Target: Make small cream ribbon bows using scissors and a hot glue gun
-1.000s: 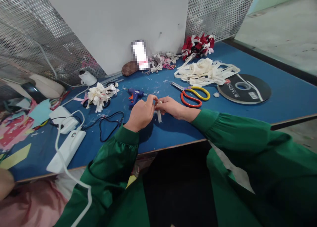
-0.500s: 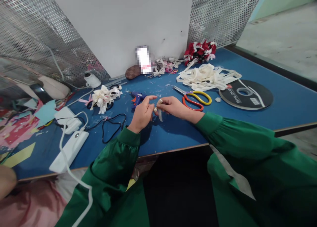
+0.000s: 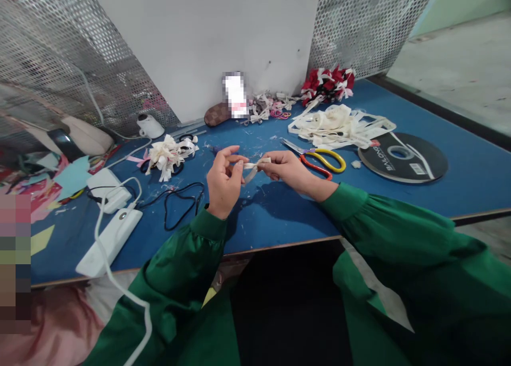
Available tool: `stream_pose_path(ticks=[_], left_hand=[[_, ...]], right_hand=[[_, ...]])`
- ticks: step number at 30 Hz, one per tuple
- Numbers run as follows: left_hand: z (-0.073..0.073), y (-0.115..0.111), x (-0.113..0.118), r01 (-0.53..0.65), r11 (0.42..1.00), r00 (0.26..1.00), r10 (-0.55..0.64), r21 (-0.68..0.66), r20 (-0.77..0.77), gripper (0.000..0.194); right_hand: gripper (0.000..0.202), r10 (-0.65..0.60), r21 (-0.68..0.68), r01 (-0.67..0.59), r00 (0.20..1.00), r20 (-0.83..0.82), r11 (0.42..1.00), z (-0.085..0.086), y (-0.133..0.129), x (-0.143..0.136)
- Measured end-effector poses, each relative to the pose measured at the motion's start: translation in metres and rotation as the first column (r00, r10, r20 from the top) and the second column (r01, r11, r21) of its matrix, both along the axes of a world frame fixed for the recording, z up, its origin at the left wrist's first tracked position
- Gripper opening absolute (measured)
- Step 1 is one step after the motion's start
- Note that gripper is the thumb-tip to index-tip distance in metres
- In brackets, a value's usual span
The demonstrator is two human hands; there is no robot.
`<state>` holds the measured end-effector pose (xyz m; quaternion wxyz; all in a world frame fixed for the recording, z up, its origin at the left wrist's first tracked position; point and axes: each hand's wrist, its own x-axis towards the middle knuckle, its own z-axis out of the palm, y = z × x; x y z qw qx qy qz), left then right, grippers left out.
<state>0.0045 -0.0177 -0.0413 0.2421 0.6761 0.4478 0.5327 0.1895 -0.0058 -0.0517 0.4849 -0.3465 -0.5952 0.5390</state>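
A short cream ribbon (image 3: 250, 174) is stretched between my two hands above the blue table. My left hand (image 3: 225, 182) pinches its left end between thumb and fingers. The other end is in the closed fingers of my right hand (image 3: 285, 169). Scissors (image 3: 325, 161) with red and yellow handles lie just beyond my right hand. Behind my left hand a blue glue gun (image 3: 216, 149) is mostly hidden. Cream ribbon strips (image 3: 339, 123) are heaped farther back on the right.
A black ribbon reel (image 3: 419, 147) lies at right. Red and white bows (image 3: 327, 83) are at the back. On the left are cream bows (image 3: 165, 155), a black cord (image 3: 165, 211), a white power strip (image 3: 109, 243) and fabric scraps (image 3: 74, 178). A phone (image 3: 236, 94) leans on the board.
My hands have drawn slightly apart, and the ribbon now spans the gap between them. My left hand has turned more upright and hides most of the glue gun.
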Motion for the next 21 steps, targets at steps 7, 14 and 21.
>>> stream_pose_path(ticks=[7, 14, 21], left_hand=[[0.0057, 0.0052, -0.0005, 0.084, 0.964, 0.981, -0.036, -0.251, 0.193, 0.027], [0.0014, 0.0036, 0.0002, 0.102, 0.924, 0.981, -0.033, -0.368, 0.192, 0.021], [0.0047, -0.0016, 0.0015, 0.104, 0.946, 0.992, -0.075, -0.307, 0.103, 0.028]], right_hand=[[0.027, -0.013, -0.011, 0.013, 1.000, -0.001, 1.000, -0.0006, -0.0007, 0.0028], [0.031, 0.038, 0.035, -0.040, 0.998, 0.048, 0.999, -0.0013, -0.0017, 0.0018], [0.032, 0.026, 0.083, -0.040, 0.985, 0.172, 0.996, 0.0005, -0.0042, 0.0018]])
